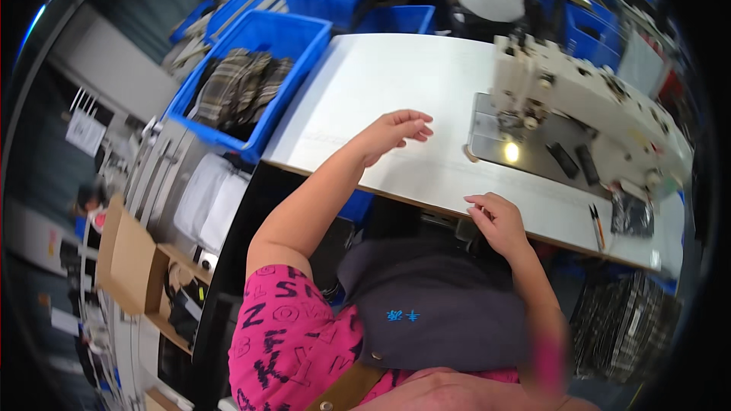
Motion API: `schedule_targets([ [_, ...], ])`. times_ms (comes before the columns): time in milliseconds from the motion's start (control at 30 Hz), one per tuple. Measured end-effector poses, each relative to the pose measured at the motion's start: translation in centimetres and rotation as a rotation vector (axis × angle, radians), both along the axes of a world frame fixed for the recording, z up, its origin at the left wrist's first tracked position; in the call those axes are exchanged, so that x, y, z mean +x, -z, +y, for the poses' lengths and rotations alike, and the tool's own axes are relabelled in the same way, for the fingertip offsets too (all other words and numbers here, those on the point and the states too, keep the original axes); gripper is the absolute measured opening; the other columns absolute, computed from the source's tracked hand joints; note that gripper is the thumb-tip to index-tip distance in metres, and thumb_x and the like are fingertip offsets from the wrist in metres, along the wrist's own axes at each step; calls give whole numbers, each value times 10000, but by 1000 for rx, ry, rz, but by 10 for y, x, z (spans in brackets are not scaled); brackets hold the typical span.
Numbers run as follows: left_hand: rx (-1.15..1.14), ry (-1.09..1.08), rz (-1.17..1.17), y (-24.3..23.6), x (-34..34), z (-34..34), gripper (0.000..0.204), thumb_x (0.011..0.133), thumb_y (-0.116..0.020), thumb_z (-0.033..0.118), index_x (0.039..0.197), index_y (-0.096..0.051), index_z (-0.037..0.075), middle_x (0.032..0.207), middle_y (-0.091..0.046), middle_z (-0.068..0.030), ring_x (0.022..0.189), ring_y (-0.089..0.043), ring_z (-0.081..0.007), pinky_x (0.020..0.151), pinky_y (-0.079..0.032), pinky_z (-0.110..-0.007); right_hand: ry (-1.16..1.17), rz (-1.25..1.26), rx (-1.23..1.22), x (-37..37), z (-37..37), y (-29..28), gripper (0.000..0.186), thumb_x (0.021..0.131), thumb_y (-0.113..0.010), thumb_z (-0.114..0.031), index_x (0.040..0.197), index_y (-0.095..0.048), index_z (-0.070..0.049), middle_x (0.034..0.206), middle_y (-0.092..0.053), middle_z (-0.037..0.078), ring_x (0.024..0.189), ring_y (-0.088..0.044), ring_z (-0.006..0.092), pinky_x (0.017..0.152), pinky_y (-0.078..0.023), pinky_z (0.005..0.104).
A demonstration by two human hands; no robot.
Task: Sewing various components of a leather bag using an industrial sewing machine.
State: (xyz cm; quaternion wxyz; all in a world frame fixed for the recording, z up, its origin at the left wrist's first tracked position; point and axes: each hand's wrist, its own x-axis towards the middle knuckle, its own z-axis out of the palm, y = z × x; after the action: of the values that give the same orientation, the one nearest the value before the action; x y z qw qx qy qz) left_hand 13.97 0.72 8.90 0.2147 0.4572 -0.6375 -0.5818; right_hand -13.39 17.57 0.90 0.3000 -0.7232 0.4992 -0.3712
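Observation:
Above the white sewing table [365, 68], my left hand [394, 135] is raised with its fingers loosely stretched and nothing in them. My right hand [496, 222] hovers by the table's front edge, thumb and fingers apart, also holding nothing. Ahead and to the right stands a white sewing machine [586, 84], its lamp shining on the metal plate [487, 137] under the needle area. Two dark oblong pieces [575, 164] lie on that plate. Neither hand touches the machine.
To the left, a blue crate [263, 133] holds folded plaid cloth [236, 87]. Pens [597, 227] and a dark plastic packet [632, 213] lie at the table's right end. Below it is a stack of dark plaid pieces [628, 327]. An open cardboard box [133, 259] stands at lower left.

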Motion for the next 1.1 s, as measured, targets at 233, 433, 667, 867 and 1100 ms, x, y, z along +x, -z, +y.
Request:
schedule_targets([
  [233, -688, -784, -290, 34, 216, -79, 386, 991, -695, 357, 1204, -735, 38, 1177, -759, -133, 1107, -704, -277, 942, -537, -410, 117, -9, -118, 9, -26, 37, 135, 964, -687, -115, 1037, -766, -33, 763, -633, 107, 666, -607, 233, 641, -473, 342],
  [433, -1027, -1317, -949, 6, 341, -103, 468, 956, -720, 363, 1383, -644, 188, 1389, -676, -99, 1361, -570, -311, 1095, -407, -545, 206, 4, -151, 12, -23, 38, 131, 977, -663, -87, 1016, -763, -11, 764, -639, 105, 657, -597, 214, 633, -463, 328],
  [667, -736, -1290, -1012, 3, 390, -112, 327, 954, -707, 411, 1210, -745, 212, 1115, -790, -71, 1070, -723, -312, 985, -447, -473, 254, 62, -179, 17, -29, 39, 132, 981, -664, -89, 1008, -758, -1, 765, -644, 109, 652, -598, 216, 628, -464, 329],
  [867, -760, -1324, -952, -5, 405, -113, 301, 1003, -621, 411, 1037, -790, 164, 1038, -788, -108, 1021, -720, -360, 870, -527, -504, 263, 68, -214, 20, -30, 37, 128, 981, -661, -86, 996, -752, 3, 769, -646, 116, 657, -604, 222, 631, -468, 335],
  [1100, -1072, -1161, -576, -29, 293, -117, 341, 1056, -561, 368, 1139, -751, 97, 1000, -771, -168, 938, -728, -399, 818, -548, -490, 269, 76, -265, 19, -23, 38, 125, 978, -670, -92, 1000, -752, 0, 775, -649, 130, 665, -618, 246, 639, -479, 345],
])
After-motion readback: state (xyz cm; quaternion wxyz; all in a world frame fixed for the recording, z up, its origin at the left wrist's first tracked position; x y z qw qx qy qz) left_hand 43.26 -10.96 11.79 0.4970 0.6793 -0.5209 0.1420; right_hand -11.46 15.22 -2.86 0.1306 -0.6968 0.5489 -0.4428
